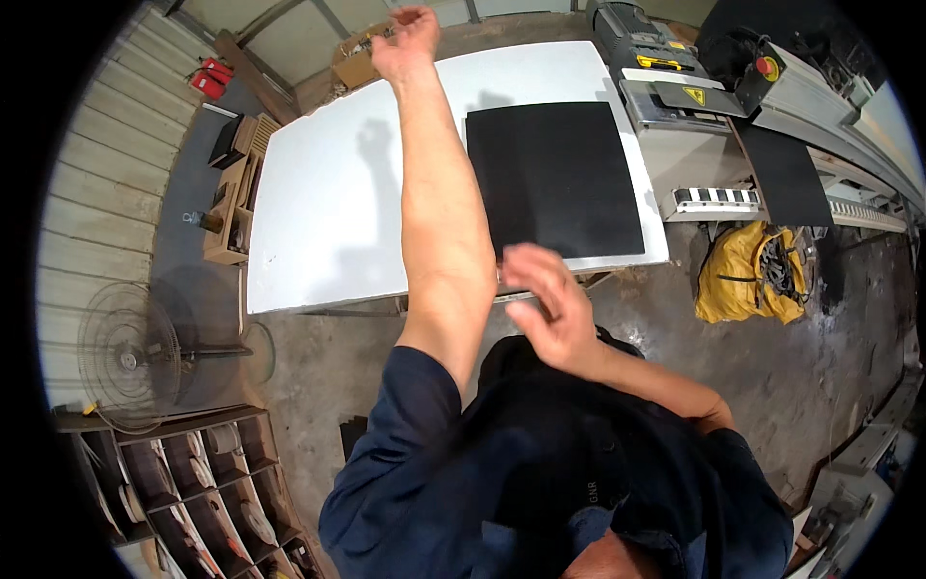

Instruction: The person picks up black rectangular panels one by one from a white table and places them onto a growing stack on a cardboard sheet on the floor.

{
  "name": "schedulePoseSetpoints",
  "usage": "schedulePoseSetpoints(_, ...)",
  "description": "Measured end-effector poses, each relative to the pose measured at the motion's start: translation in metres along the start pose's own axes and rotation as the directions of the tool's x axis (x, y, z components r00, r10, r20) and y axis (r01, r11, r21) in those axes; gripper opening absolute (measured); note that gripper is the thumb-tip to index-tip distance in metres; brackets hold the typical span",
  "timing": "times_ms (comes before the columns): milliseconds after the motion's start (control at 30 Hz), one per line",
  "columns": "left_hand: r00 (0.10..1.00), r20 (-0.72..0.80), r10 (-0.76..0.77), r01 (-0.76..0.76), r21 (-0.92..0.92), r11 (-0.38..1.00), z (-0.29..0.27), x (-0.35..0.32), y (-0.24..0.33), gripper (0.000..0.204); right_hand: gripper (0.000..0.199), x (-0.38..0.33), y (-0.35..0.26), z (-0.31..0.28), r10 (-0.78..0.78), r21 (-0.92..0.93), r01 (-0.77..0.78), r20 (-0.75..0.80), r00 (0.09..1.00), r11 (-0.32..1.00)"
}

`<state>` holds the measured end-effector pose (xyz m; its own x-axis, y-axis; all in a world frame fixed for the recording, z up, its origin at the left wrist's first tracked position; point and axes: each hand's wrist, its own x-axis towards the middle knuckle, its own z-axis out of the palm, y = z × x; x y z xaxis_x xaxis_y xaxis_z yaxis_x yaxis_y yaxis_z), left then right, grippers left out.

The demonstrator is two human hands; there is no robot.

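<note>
My left arm stretches far forward across a white tabletop (328, 193). Beyond its far edge, my left hand (410, 46) is raised near a cardboard box, fingers loosely bent and apart, with nothing visible in them. Close to my body, my right hand (558, 314) hovers by the table's near edge. Its fingers are spread and slightly blurred, and it appears to hold nothing. A flat black square panel (559, 179) lies on the right part of the tabletop, just beyond my right hand. My left forearm passes beside the panel's left edge.
To the right stands a machine (694, 96) with a yellow cutter knife (664, 64) on top and another black sheet (779, 172). A yellow bag (748, 280) sits on the floor. At left are a standing fan (130, 357) and a shelf of edging rolls (198, 463).
</note>
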<state>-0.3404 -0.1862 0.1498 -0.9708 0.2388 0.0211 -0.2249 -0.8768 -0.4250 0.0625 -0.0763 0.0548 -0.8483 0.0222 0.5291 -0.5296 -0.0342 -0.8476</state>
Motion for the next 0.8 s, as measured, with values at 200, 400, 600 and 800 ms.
schedulePoseSetpoints(200,0.994,0.109,-0.030,0.029,0.012,1.000,0.000,-0.014,-0.008,0.063,0.043,0.028,0.010,0.007,0.462,0.576,-0.449,0.137,0.876,0.683)
schedulePoseSetpoints(400,0.995,0.101,0.024,-0.036,0.111,0.993,0.002,-0.017,0.020,0.060,0.039,0.017,0.015,0.011,0.492,0.708,-0.534,0.297,0.818,0.462)
schedulePoseSetpoints(600,0.997,0.036,0.073,-0.079,0.189,0.979,-0.014,-0.013,0.000,0.055,0.037,0.022,0.008,-0.004,0.448,0.684,-0.604,0.425,0.786,0.410)
schedulePoseSetpoints(800,0.984,0.000,-0.179,0.130,0.691,0.711,-0.101,-0.020,-0.037,0.021,0.026,-0.020,0.020,-0.045,0.511,0.182,-0.691,0.548,0.662,0.700)
